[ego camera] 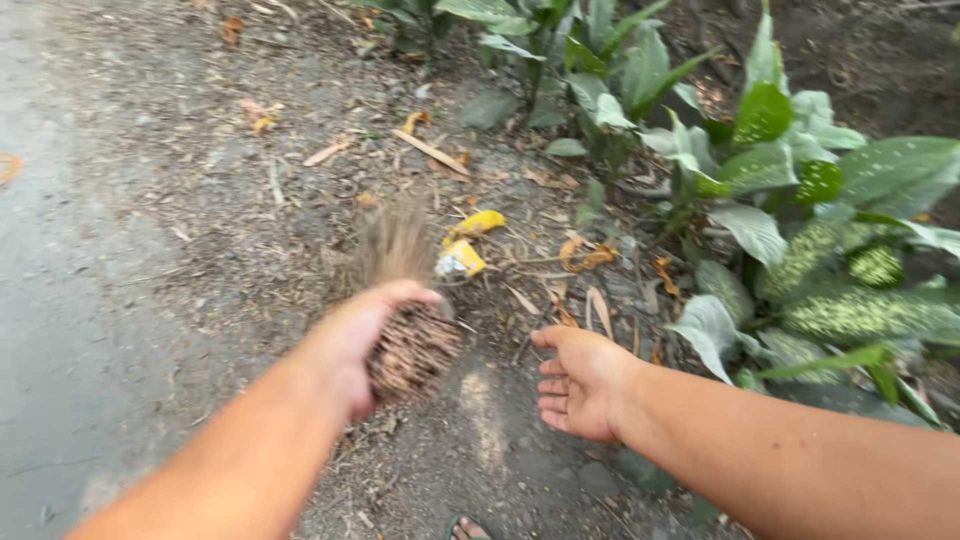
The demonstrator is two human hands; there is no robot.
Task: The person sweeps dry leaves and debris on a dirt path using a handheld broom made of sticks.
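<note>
My left hand [365, 335] grips the thick end of a stick broom [412, 345], a bundle of thin brown twigs. Its bristle tips [395, 245] are blurred and fan out over the dirt just left of a crumpled yellow wrapper [460, 260]. A yellow leaf [478, 222] lies just beyond the wrapper. My right hand [580, 380] hovers to the right of the broom, palm turned left, fingers loosely curled and holding nothing.
Bare dirt is littered with dry leaves [585, 255] and twigs. A grey paved strip [50, 300] runs down the left. Green and speckled leafy plants [800, 230] fill the right side. The toe of a sandal [465, 527] shows at the bottom edge.
</note>
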